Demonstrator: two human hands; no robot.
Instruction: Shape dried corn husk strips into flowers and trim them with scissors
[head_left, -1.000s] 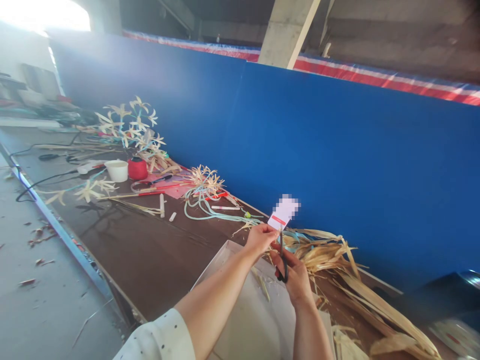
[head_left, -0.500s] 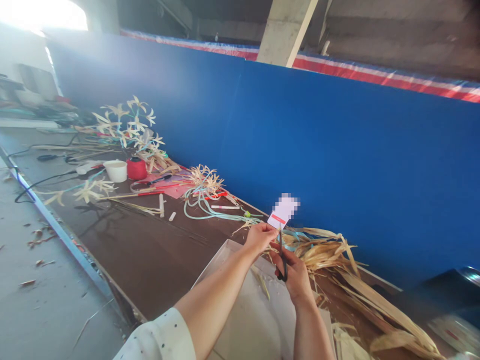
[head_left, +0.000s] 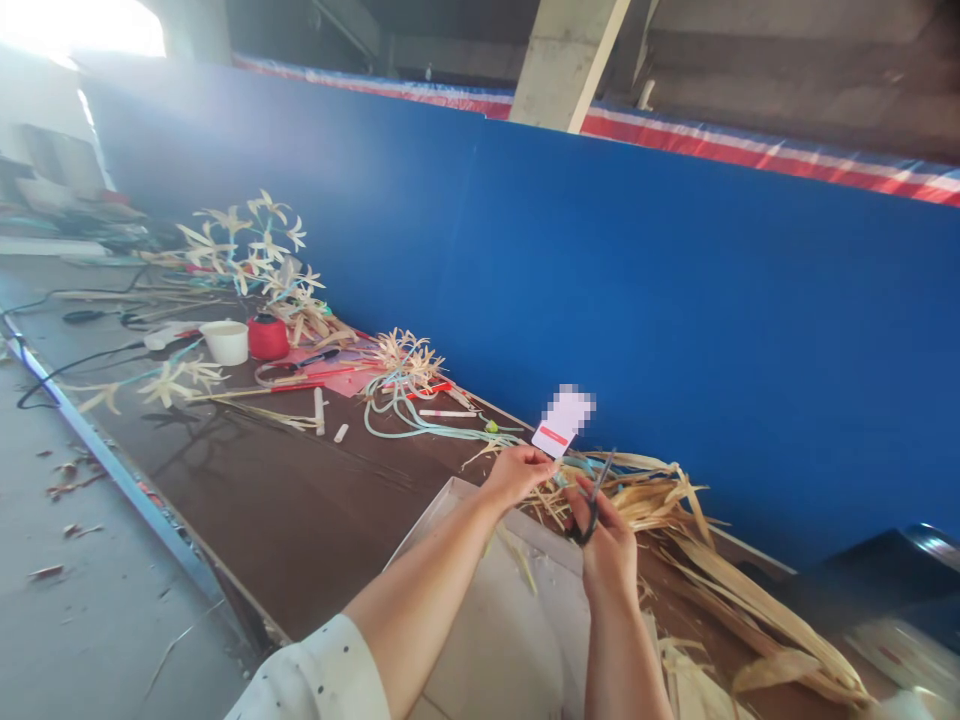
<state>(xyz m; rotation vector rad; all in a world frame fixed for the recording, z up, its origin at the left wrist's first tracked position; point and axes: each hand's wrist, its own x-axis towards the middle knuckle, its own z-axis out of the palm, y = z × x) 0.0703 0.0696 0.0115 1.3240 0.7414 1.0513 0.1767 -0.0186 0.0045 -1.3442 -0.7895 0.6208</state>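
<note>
My right hand [head_left: 609, 548] is wrapped round a pair of scissors [head_left: 592, 505] with dark handles, its blades pointing up and to the right. Close by on the left, the fingers of my left hand [head_left: 520, 474] are pinched together; what lies between them is too small to make out. Just behind those fingertips a phone [head_left: 553, 436] with a bright, partly blurred screen stands tilted near the blue wall. Under both hands is a shallow pale box [head_left: 480, 610] with a few husk scraps in it. Dried corn husks [head_left: 649, 500] lie beyond my right hand.
A blue wall panel [head_left: 675, 300] runs along the table's far side. Toward the left stand husk flowers [head_left: 255, 245], a white cup [head_left: 226, 343] and a red container [head_left: 268, 338]. Pale blue cords [head_left: 390, 430] curl on the brown table [head_left: 300, 510]. A cable [head_left: 82, 360] crosses the near edge.
My right hand has drawn the scissors away from my left fingertips, to the right, and the blades have swung rightward. My left hand keeps its pinch in nearly the same place.
</note>
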